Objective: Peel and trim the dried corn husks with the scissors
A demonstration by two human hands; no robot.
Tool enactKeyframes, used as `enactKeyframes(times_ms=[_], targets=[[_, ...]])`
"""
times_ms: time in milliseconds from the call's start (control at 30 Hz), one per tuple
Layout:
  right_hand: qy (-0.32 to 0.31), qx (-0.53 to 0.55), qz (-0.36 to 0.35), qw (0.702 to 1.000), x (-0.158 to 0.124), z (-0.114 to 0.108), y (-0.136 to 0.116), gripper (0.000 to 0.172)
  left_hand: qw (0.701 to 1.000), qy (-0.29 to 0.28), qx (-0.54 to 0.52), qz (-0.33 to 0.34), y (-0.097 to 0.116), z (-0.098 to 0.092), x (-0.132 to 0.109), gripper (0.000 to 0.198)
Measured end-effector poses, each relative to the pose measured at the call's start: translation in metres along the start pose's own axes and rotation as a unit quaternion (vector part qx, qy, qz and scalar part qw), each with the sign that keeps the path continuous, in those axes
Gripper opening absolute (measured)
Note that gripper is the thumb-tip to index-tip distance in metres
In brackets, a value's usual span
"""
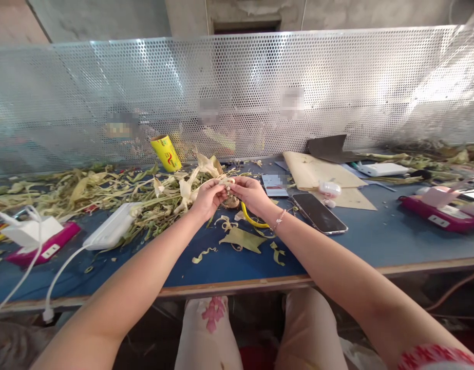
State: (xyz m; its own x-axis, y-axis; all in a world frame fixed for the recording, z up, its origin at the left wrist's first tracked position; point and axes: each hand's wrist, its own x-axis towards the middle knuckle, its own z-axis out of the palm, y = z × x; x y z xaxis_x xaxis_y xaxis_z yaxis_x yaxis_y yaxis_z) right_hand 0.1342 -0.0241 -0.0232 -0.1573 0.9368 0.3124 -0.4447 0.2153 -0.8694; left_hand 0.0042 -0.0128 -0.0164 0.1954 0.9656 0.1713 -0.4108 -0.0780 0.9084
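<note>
My left hand (209,199) and my right hand (252,194) meet above the middle of the blue table (144,280). Between their pinched fingertips is a small pale piece of dried husk (227,181), folded or curled; its exact shape is partly hidden by the fingers. Just below the hands sits a brownish round lump (231,201) that I cannot make out. A yellow ring-shaped band (252,221) lies under my right wrist. Nearer the front edge are a flat greenish husk piece (243,240) and several curled scraps. A heap of dry husks and stalks (144,205) spreads to the left.
At the back stands a perforated metal screen (256,92), with a yellow tube (166,153) before it. A phone (319,212) and brown paper (317,172) lie right. Left are a white power bank (113,226) with a cable and a magenta power strip (44,245); another strip (439,213) sits far right.
</note>
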Motion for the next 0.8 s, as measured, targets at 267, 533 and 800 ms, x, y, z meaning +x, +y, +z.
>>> enactKeyframes(times_ms=[267,533,800], targets=[[-0.015,0.01,0.007,1.0,0.0004,-0.001,-0.0021,0.029,1.0,-0.009,-0.007,0.001,0.0,-0.0004,-0.0001,0.008],[0.0,-0.022,0.002,1.0,0.0002,-0.0026,0.0002,0.029,0.998,-0.026,0.052,0.019,-0.0025,-0.0014,0.001,0.01],[0.004,-0.025,-0.002,1.0,0.0027,-0.0042,0.0029,0.029,0.996,-0.032,0.078,0.032,-0.002,0.0016,-0.0033,0.023]])
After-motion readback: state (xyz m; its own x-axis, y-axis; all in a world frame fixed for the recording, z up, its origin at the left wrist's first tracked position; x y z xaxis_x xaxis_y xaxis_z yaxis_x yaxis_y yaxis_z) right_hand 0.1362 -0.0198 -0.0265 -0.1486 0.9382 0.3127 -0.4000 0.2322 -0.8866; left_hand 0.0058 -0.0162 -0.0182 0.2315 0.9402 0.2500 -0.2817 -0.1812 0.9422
